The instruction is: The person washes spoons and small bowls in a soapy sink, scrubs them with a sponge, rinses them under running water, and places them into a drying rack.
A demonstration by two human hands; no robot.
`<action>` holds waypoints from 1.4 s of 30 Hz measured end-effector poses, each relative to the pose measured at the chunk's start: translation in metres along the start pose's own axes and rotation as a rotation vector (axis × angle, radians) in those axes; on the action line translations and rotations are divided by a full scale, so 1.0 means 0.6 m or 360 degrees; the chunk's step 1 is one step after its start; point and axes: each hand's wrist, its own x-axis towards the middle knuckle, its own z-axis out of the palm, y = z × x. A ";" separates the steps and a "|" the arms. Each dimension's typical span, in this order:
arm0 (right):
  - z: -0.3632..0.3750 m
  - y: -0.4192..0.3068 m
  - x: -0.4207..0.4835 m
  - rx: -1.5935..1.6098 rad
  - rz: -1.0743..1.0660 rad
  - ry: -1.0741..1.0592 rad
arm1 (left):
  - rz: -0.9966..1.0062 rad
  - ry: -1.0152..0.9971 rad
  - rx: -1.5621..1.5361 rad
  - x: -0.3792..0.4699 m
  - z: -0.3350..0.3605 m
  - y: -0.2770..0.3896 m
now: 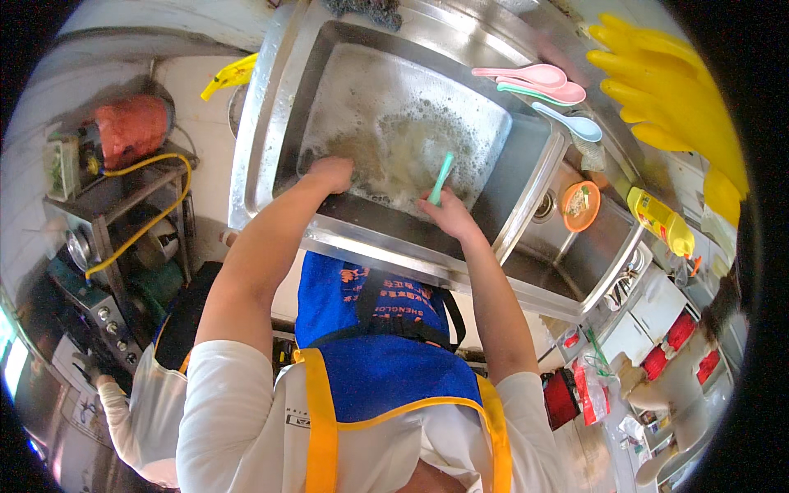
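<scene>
Soapy, cloudy water point(394, 117) fills the bottom of a stainless steel sink basin point(524, 154) before me. My right hand point(455, 214) holds a green spoon point(441, 177) over the water near the front wall of the basin. At the left, my left hand point(333, 174) reaches down to the water, its fingers curled and partly hidden, so I cannot tell whether it grips anything. On the ledge behind the sink lie two pink soup spoons point(542, 75), a green soup spoon point(531, 92) and a pale blue soup spoon point(579, 126).
Yellow rubber gloves point(672, 80) hang at the right. A second basin holds an orange strainer bowl point(579, 206) with food scraps. A yellow detergent bottle point(659, 220) lies beyond. Another person's sleeve point(120, 419) shows at lower left, near a metal stand point(123, 197) with a yellow hose.
</scene>
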 end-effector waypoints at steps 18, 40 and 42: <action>0.032 -0.146 0.011 0.2429 0.0045 0.0393 | 0.0735 0.0754 -0.2055 -0.146 -0.005 0.221; 0.006 -0.158 0.011 0.2787 -0.0049 -0.0061 | 0.0998 0.0875 -0.1105 -0.179 -0.054 0.198; 0.009 -0.160 0.014 0.2808 -0.0084 -0.0080 | 0.0865 0.1088 -0.0906 -0.181 -0.064 0.202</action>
